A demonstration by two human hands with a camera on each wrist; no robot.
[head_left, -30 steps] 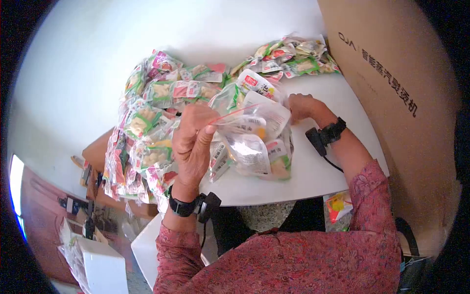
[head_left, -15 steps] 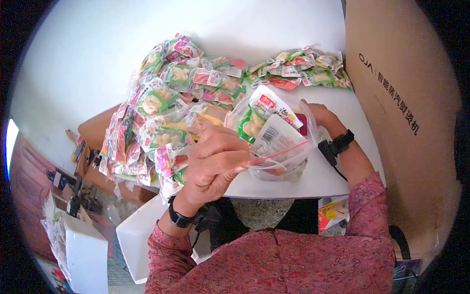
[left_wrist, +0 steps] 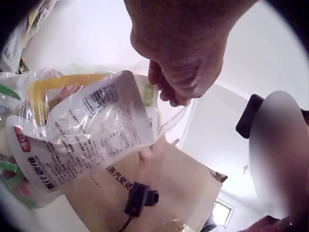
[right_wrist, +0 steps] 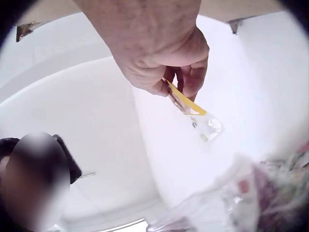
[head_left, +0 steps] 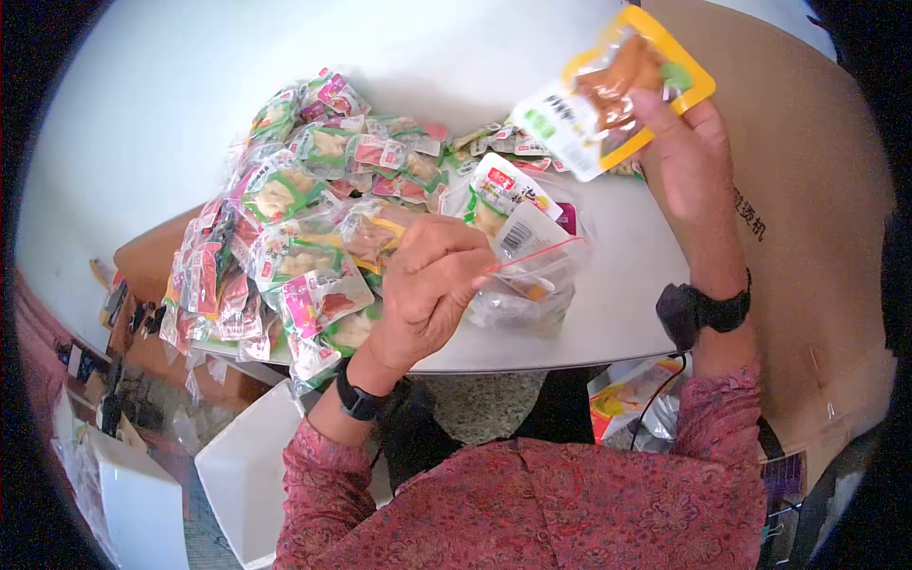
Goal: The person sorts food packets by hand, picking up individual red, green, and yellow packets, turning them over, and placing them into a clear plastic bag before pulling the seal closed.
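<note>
In the head view my left hand (head_left: 432,285) pinches the red-striped top edge of a clear zip bag (head_left: 522,309). Several snack packets show inside that bag, one a white-backed packet (left_wrist: 82,130) with a barcode, large in the left wrist view. My right hand (head_left: 689,157) is raised at the upper right and holds a yellow-edged snack packet (head_left: 622,90) between thumb and fingers. Brown food and a bit of green show through its window. From the right wrist view the same packet (right_wrist: 188,104) is seen nearly edge-on below the fingers.
A big heap of packed snack bags (head_left: 294,209) covers the left of the white table (head_left: 617,313). Behind the zip bag lies a smaller pile of packets (head_left: 503,142). A tall cardboard box (head_left: 817,285) stands along the right side, and a white bin (head_left: 252,475) is below at left.
The right hand has left the far side of the zip bag and risen to the upper right, now with a yellow-edged packet. The left hand moved right earlier and keeps its pinch on the bag's edge.
</note>
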